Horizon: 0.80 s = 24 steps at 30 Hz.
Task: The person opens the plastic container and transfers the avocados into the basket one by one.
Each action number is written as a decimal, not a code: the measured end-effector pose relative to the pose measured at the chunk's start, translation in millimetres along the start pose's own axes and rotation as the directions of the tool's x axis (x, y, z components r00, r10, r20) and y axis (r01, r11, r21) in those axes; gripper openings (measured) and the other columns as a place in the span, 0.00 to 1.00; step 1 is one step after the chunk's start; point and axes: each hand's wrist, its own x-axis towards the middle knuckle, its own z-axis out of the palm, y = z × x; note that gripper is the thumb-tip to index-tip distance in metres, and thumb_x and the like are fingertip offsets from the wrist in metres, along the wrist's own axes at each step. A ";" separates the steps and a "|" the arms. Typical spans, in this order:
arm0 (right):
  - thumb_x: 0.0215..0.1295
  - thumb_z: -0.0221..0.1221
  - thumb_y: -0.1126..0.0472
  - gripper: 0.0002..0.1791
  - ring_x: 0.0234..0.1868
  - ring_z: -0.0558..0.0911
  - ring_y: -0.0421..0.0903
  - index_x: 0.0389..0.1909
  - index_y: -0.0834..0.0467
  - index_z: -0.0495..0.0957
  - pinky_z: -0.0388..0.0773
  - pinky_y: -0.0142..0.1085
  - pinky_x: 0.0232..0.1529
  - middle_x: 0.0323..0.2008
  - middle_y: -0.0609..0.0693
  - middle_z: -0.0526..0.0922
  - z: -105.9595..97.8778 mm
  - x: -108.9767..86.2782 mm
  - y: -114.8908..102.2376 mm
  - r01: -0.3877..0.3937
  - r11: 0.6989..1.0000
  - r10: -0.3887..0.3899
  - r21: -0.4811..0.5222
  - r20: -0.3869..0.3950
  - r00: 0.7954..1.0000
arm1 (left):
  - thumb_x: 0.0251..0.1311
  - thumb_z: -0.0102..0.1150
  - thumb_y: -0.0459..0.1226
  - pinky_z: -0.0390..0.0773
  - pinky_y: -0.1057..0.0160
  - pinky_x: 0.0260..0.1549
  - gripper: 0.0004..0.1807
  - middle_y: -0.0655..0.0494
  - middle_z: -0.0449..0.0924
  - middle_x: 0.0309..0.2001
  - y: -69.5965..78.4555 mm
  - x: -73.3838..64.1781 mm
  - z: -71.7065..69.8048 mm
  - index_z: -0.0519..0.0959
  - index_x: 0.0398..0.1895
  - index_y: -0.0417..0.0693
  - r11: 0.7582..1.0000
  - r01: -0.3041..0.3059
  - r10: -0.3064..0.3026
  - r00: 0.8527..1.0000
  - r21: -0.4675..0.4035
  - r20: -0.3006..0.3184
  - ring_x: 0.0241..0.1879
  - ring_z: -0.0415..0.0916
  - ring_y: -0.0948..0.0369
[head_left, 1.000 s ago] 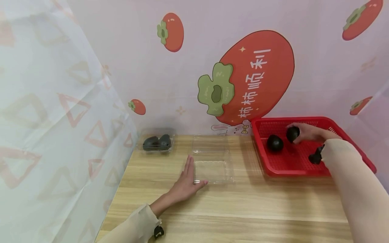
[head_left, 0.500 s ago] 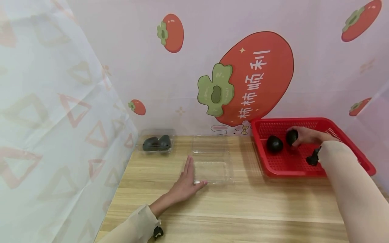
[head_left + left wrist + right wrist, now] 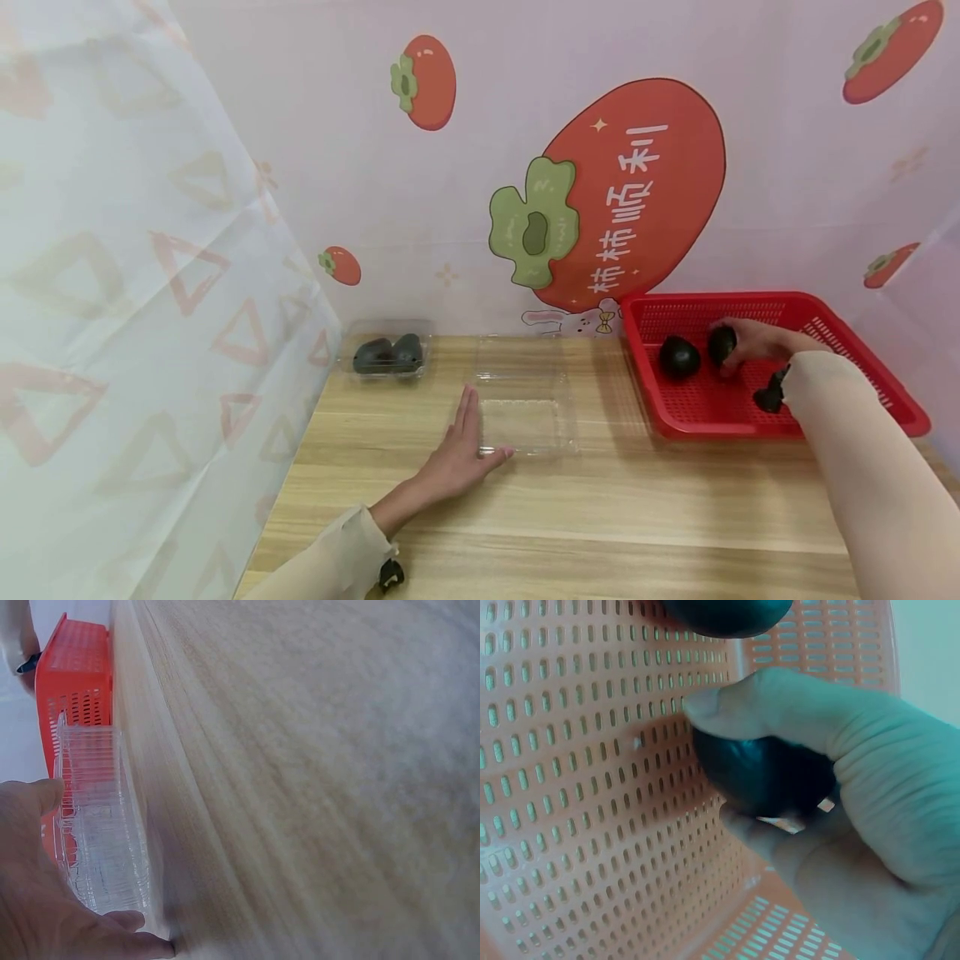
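Note:
My right hand point(image 3: 756, 340) curls its thumb and fingers round a dark avocado point(image 3: 761, 776) inside the red basket point(image 3: 731, 429). To its left in the head view lies a second avocado point(image 3: 679, 357); part of it shows at the top of the right wrist view. My left hand point(image 3: 456, 457) rests with straight fingers along the left side of a clear plastic clamshell box point(image 3: 525, 427), thumb at its near edge. The box's lid lies folded back towards the wall. In the left wrist view, the left thumb point(image 3: 46, 796) is at the box's rim.
A closed clear box point(image 3: 426, 367) with two avocados stands at the back left of the wooden table point(image 3: 570, 533). A wall sheet printed with persimmons point(image 3: 637, 192) rises behind the table, and another sheet point(image 3: 150, 333) hangs along the left.
My right hand has moved slightly down in the head view with the avocado in its grasp, still inside the basket. The left hand has stayed at the open box.

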 end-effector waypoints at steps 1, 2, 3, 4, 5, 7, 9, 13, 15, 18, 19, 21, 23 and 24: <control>0.56 0.76 0.68 0.46 0.59 0.71 0.71 0.69 0.78 0.60 0.74 0.68 0.62 0.60 0.77 0.70 0.0 0.1 -0.5 0.003 1.000 -0.003 -0.007 0.008 1.000 | 0.73 0.61 0.58 0.52 0.34 0.77 0.61 0.39 0.24 0.86 0.0 0.0 -0.1 0.30 0.85 0.37 1.000 0.000 0.000 1.000 -0.002 0.000 0.85 0.32 0.44; 0.56 0.76 0.68 0.46 0.59 0.71 0.71 0.68 0.78 0.61 0.73 0.68 0.62 0.59 0.76 0.70 0.1 0.3 -0.8 0.003 1.000 -0.003 -0.012 0.014 1.000 | 0.73 0.61 0.58 0.52 0.34 0.77 0.61 0.39 0.23 0.86 0.1 0.0 -0.3 0.30 0.85 0.37 1.000 0.001 -0.001 1.000 -0.003 0.001 0.85 0.32 0.45; 0.56 0.76 0.68 0.45 0.59 0.71 0.70 0.68 0.79 0.61 0.73 0.68 0.62 0.59 0.76 0.71 0.2 0.5 -0.8 0.002 1.000 -0.001 -0.015 0.020 1.000 | 0.73 0.61 0.58 0.52 0.34 0.77 0.61 0.40 0.23 0.86 0.1 0.1 -0.5 0.30 0.85 0.37 1.000 0.002 -0.002 1.000 -0.003 0.001 0.85 0.32 0.45; 0.56 0.76 0.68 0.45 0.59 0.71 0.71 0.68 0.79 0.61 0.73 0.68 0.62 0.58 0.76 0.71 0.4 0.7 -0.8 0.003 1.000 -0.002 -0.024 0.025 1.000 | 0.73 0.61 0.58 0.51 0.34 0.77 0.61 0.40 0.23 0.86 0.2 0.1 -0.6 0.30 0.85 0.37 1.000 0.003 -0.003 1.000 -0.003 0.002 0.85 0.32 0.45; 0.56 0.76 0.68 0.45 0.59 0.72 0.71 0.67 0.80 0.61 0.73 0.68 0.62 0.58 0.76 0.72 0.6 0.8 -0.9 0.006 0.999 -0.005 -0.031 0.027 1.000 | 0.73 0.60 0.58 0.51 0.34 0.77 0.62 0.40 0.23 0.86 0.2 0.2 -0.7 0.30 0.86 0.38 1.000 0.005 -0.005 1.000 -0.002 0.004 0.85 0.32 0.45; 0.56 0.77 0.68 0.45 0.59 0.72 0.71 0.67 0.80 0.61 0.73 0.69 0.62 0.57 0.77 0.72 0.8 0.7 -1.1 0.003 0.999 -0.001 -0.045 0.030 1.000 | 0.73 0.60 0.58 0.51 0.34 0.77 0.62 0.40 0.23 0.86 -0.4 0.4 -0.4 0.30 0.86 0.38 1.000 0.004 -0.004 1.000 -0.004 0.004 0.85 0.32 0.45; 0.55 0.77 0.67 0.46 0.59 0.71 0.72 0.67 0.81 0.61 0.71 0.71 0.63 0.58 0.77 0.72 1.2 0.7 -0.7 -0.002 0.999 0.003 -0.047 0.033 0.999 | 0.73 0.60 0.58 0.51 0.34 0.77 0.62 0.40 0.23 0.86 -1.2 0.5 0.1 0.29 0.85 0.38 1.000 0.004 -0.004 1.000 -0.005 0.006 0.85 0.32 0.44; 0.55 0.79 0.64 0.48 0.59 0.70 0.73 0.67 0.80 0.61 0.68 0.73 0.64 0.58 0.77 0.72 3.7 2.6 4.6 -0.005 0.999 0.006 -0.051 0.024 1.000 | 0.73 0.61 0.58 0.51 0.35 0.77 0.62 0.39 0.23 0.86 -2.4 0.3 1.0 0.29 0.85 0.37 1.000 0.000 0.000 1.000 -0.008 0.008 0.85 0.32 0.44; 0.55 0.79 0.64 0.48 0.60 0.70 0.74 0.67 0.80 0.60 0.68 0.73 0.64 0.58 0.77 0.72 4.4 3.2 6.0 -0.006 0.999 0.008 -0.054 0.020 1.000 | 0.73 0.61 0.57 0.51 0.34 0.77 0.62 0.39 0.23 0.86 -2.2 0.3 1.1 0.30 0.85 0.37 1.000 -0.001 0.001 1.000 -0.008 0.007 0.84 0.33 0.43; 0.56 0.78 0.65 0.48 0.61 0.68 0.76 0.68 0.81 0.59 0.66 0.74 0.64 0.60 0.80 0.69 3.8 1.6 2.9 -0.001 0.998 0.002 -0.059 0.023 1.000 | 0.73 0.61 0.57 0.51 0.35 0.77 0.61 0.39 0.23 0.86 -1.7 0.5 0.8 0.30 0.85 0.36 1.000 -0.005 0.005 1.000 -0.005 0.005 0.84 0.34 0.43; 0.56 0.78 0.65 0.48 0.61 0.68 0.76 0.68 0.81 0.59 0.66 0.74 0.64 0.60 0.80 0.69 3.7 1.7 2.7 0.001 0.998 0.001 -0.064 0.017 1.000 | 0.73 0.61 0.57 0.52 0.34 0.77 0.61 0.39 0.23 0.86 -1.8 0.6 0.8 0.30 0.85 0.36 1.000 -0.006 0.006 1.000 -0.005 0.004 0.84 0.34 0.43; 0.55 0.79 0.66 0.48 0.62 0.69 0.75 0.68 0.81 0.61 0.67 0.73 0.64 0.61 0.80 0.70 3.3 1.9 1.7 0.014 0.997 -0.014 -0.069 0.008 1.000 | 0.73 0.61 0.57 0.52 0.35 0.77 0.61 0.38 0.24 0.86 -2.1 0.9 1.0 0.30 0.85 0.36 1.000 -0.007 0.007 1.000 -0.003 0.003 0.84 0.34 0.43; 0.54 0.79 0.66 0.47 0.61 0.71 0.74 0.67 0.81 0.62 0.70 0.72 0.63 0.61 0.79 0.71 2.9 2.5 1.0 0.036 0.997 -0.036 -0.073 0.002 0.999 | 0.73 0.61 0.58 0.52 0.35 0.77 0.62 0.39 0.23 0.86 -2.5 1.2 0.9 0.30 0.85 0.36 1.000 -0.007 0.007 1.000 0.001 0.003 0.84 0.33 0.43; 0.54 0.79 0.67 0.47 0.61 0.71 0.74 0.67 0.81 0.62 0.71 0.71 0.63 0.61 0.79 0.72 2.7 2.6 0.4 0.048 0.996 -0.048 -0.077 -0.004 0.999 | 0.73 0.61 0.58 0.52 0.35 0.77 0.62 0.39 0.23 0.86 -2.5 1.4 0.7 0.30 0.85 0.37 1.000 -0.007 0.007 1.000 0.003 0.002 0.85 0.33 0.44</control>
